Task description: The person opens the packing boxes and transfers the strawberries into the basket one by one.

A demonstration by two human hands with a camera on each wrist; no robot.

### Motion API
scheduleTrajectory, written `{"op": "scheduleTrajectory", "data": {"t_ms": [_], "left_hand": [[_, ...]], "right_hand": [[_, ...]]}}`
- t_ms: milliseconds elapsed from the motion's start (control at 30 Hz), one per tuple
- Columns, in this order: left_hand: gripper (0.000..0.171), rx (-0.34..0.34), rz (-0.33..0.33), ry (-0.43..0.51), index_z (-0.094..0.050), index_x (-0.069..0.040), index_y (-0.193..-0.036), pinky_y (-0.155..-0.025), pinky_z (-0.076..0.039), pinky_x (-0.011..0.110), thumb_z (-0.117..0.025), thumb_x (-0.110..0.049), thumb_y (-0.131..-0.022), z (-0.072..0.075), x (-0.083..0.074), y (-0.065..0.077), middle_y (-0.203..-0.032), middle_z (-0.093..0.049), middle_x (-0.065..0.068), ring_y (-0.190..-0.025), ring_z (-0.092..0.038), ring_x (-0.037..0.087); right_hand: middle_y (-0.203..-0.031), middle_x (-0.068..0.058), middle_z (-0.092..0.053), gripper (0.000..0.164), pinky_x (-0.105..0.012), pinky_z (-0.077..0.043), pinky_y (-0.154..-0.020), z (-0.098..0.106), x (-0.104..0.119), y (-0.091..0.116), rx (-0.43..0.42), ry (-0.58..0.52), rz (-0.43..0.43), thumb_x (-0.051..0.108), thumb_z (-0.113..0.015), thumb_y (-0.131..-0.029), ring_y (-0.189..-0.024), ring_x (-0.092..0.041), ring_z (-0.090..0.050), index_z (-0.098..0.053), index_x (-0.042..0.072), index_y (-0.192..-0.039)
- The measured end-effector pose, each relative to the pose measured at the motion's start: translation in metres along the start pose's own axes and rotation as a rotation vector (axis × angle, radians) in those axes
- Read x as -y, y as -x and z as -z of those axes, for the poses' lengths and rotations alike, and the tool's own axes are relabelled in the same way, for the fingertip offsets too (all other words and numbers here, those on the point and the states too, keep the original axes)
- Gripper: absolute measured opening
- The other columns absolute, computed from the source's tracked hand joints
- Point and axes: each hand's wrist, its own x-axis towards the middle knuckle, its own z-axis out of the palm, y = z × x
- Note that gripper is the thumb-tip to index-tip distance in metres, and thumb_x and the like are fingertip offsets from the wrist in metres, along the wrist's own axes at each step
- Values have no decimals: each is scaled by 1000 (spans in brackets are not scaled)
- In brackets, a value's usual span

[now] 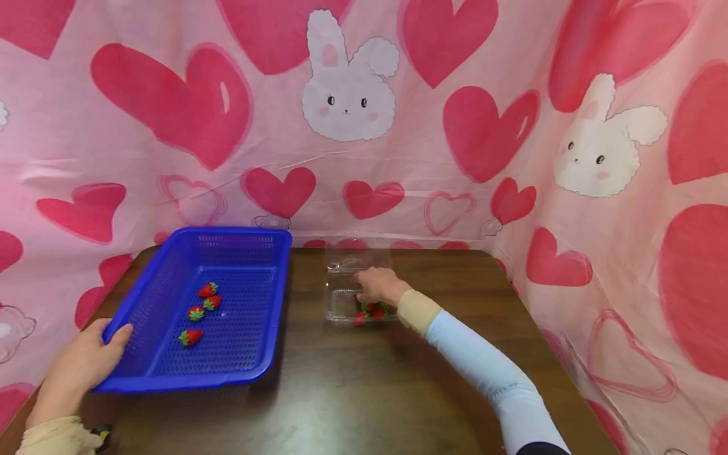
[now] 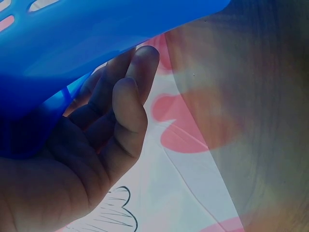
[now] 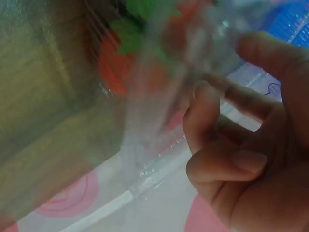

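- On the brown table (image 1: 352,392), at its left, the blue basket (image 1: 244,328) looks light and fairly stiff; its rim should give the surest hold.
- The left hand (image 1: 85,360) grips that rim at the left side, thumb over the top, fingers curled beneath.
- Toward the table's far edge, the clear container (image 1: 341,306) seems thin, flexible and slick, so likely easy to dent.
- The right hand (image 1: 380,284) reaches over it, fingers partly bent; whether they pinch anything cannot be told.
- Four strawberries (image 1: 191,337) lie in the basket, three grouped and one nearer.
- More berries (image 1: 380,312) sit in the container's right part, partly hidden; probably soft and easily bruised, they suit a gentle fingertip hold around the sides.
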Motion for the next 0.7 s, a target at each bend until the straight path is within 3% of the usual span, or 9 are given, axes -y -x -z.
{"op": "scheduleTrajectory", "data": {"t_ms": [367, 700], "left_hand": [[59, -32, 6, 8, -37, 18, -129, -79, -43, 65, -39, -36, -103, 0, 1, 4, -117, -47, 48, -101, -49, 64], [60, -10, 11, 4, -36, 18, -129, -79, -43, 66, -39, -37, -104, 1, 0, 3, -116, -48, 48, -100, -50, 63]], "right_hand": [[-101, -2, -72, 37, -50, -57, -71, -4, 9, -6, -3, 9, -29, 37, -72, -87, -92, -25, -69, -67, 21, -120], [-95, -3, -71, 17, -50, -56, -68, -11, 9, -8, -27, 19, -46, 33, -72, -86, -88, -27, -69, -68, 19, -96]]}}
